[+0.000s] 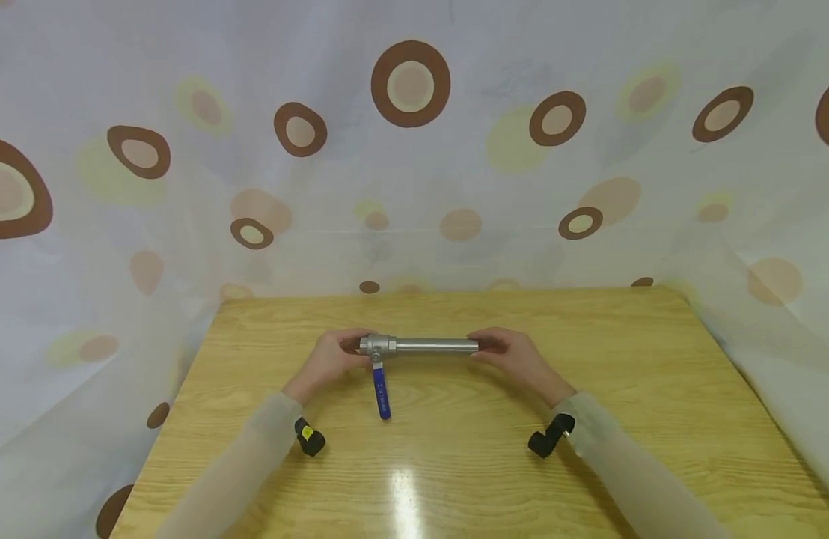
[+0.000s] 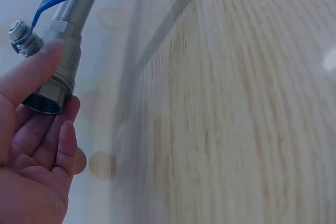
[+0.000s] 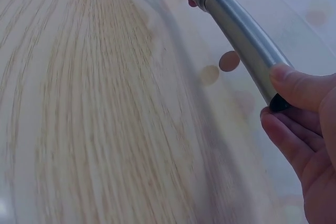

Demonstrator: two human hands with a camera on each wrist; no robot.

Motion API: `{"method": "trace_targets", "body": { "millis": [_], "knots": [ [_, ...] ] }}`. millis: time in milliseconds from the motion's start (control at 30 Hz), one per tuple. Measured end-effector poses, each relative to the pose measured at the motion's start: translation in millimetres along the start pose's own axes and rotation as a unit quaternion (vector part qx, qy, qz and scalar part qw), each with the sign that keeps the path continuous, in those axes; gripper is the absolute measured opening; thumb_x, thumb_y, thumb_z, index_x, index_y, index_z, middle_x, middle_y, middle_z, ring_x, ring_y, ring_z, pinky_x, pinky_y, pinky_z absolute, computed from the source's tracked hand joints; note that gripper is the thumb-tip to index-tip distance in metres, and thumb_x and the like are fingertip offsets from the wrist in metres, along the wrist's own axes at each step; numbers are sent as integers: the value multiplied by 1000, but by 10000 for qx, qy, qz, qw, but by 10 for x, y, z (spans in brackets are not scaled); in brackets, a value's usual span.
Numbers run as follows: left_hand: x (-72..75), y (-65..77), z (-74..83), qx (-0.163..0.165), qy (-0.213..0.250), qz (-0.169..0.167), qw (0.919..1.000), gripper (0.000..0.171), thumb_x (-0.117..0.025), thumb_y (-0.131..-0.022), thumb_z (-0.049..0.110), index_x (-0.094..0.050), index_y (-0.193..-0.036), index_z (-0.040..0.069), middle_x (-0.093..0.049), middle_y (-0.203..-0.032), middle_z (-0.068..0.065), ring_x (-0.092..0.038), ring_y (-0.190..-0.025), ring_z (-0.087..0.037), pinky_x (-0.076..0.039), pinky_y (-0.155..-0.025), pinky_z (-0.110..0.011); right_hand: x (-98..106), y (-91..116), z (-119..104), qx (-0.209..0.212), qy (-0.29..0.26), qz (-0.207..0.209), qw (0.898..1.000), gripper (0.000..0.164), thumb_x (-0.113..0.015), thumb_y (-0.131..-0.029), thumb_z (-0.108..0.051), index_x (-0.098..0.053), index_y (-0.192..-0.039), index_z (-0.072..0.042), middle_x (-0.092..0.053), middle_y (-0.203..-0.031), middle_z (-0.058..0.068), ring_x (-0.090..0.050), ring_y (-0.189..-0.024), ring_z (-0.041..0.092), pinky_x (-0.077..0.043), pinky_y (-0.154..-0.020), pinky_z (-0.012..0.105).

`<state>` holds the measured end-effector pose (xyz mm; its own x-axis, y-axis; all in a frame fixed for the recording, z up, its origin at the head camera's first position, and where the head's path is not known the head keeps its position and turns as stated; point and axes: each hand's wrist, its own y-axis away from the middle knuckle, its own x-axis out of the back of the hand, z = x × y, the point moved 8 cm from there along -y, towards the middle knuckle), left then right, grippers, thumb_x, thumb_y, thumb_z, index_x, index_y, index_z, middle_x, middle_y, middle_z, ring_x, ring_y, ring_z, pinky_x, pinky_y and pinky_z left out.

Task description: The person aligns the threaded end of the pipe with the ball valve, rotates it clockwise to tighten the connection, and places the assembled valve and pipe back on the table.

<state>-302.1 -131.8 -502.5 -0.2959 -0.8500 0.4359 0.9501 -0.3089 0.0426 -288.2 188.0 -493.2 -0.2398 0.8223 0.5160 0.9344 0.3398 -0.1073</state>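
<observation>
A steel ball valve (image 1: 378,343) with a blue lever handle (image 1: 381,391) is joined to a straight metal pipe (image 1: 435,345). My left hand (image 1: 328,363) pinches the valve body at its left end, thumb on the near side and fingers behind. In the left wrist view the valve's open threaded end (image 2: 44,103) faces toward the palm. At the other end, my right hand (image 1: 515,359) pinches the pipe's tip between thumb and fingers. The blue handle points toward me. The assembly is held level, left to right, above the table.
A wood-grain table (image 1: 455,464) lies beneath both hands. Behind it and at both sides hangs a pale curtain (image 1: 414,172) with brown and yellow spots. Black wrist cameras sit on the left wrist (image 1: 310,437) and right wrist (image 1: 551,436).
</observation>
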Motion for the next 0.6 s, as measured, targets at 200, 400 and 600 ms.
{"method": "trace_targets", "body": {
  "millis": [200, 400, 600],
  "knots": [
    [90, 30, -48, 137, 77, -18, 9999, 53, -82, -85, 8, -68, -136, 7, -68, -135, -16, -66, -123, -37, -53, -108, -50, -97, -58, -7, -39, -43, 10, 10000, 36, -80, -92, -12, -73, -126, -4, -75, -114, 13, -72, -101, 25, -62, -85, 30],
    [170, 90, -68, 177, 60, 17, 9998, 53, -81, -85, 8, -67, -137, 6, -67, -137, -17, -66, -122, -37, -54, -107, -49, -201, -96, -57, 36, -166, 2, 9999, 35, -81, -91, -11, -73, -124, -3, -75, -112, 14, -73, -100, 27, -62, -85, 29],
    [256, 144, -98, 170, -5, 81, 9998, 50, -80, -88, 7, -67, -136, 5, -66, -137, -18, -65, -122, -38, -53, -107, -51, -290, -144, -118, 137, -216, -15, 9997, 34, -80, -91, -10, -73, -123, -2, -76, -110, 14, -73, -99, 26, -63, -84, 31]
  ]
}}
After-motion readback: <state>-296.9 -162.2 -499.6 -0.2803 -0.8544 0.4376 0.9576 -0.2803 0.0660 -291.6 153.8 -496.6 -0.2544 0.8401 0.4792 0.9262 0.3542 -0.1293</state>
